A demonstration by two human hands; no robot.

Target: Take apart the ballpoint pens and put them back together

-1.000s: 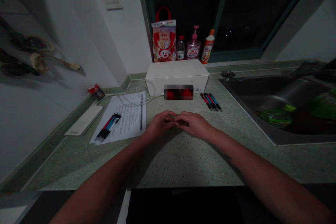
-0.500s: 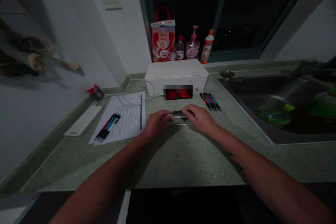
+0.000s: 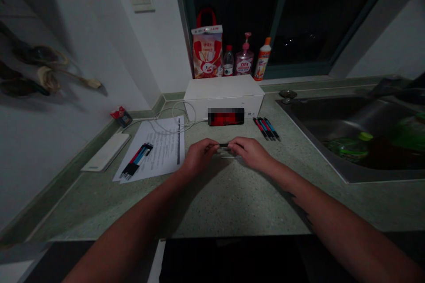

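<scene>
- Left hand [image 3: 199, 155] and right hand [image 3: 249, 152] sit close together over the speckled green countertop [image 3: 232, 203], both well back from its near edge, with wide open counter in front of them.
- The left fingers [image 3: 208, 146] and right fingers [image 3: 236, 143] are curled and nearly meet, pinching a slim black pen [image 3: 224, 145] from either end; it lies level, just above the counter.
- A clear strip [image 3: 227, 155] sits right below the pen, under the fingertips; whether it is held is too small to tell.
- To the left: one printed sheet [image 3: 162, 161] carrying a bunch of about three pens [image 3: 136, 160], one white slab [image 3: 106, 152], and one small red packet [image 3: 121, 116] near the wall edge.
- Ahead: one white box [image 3: 224, 95] with one pixelated red item [image 3: 226, 116] before it, and four pens [image 3: 266, 128] lying just to its right.
- On the sill behind: one red-handled bag [image 3: 207, 51] and three bottles [image 3: 245, 59].
- To the right: one steel sink [image 3: 345, 117], its rim well beside the right hand, with green bottles [image 3: 348, 148] inside — two, it seems.
</scene>
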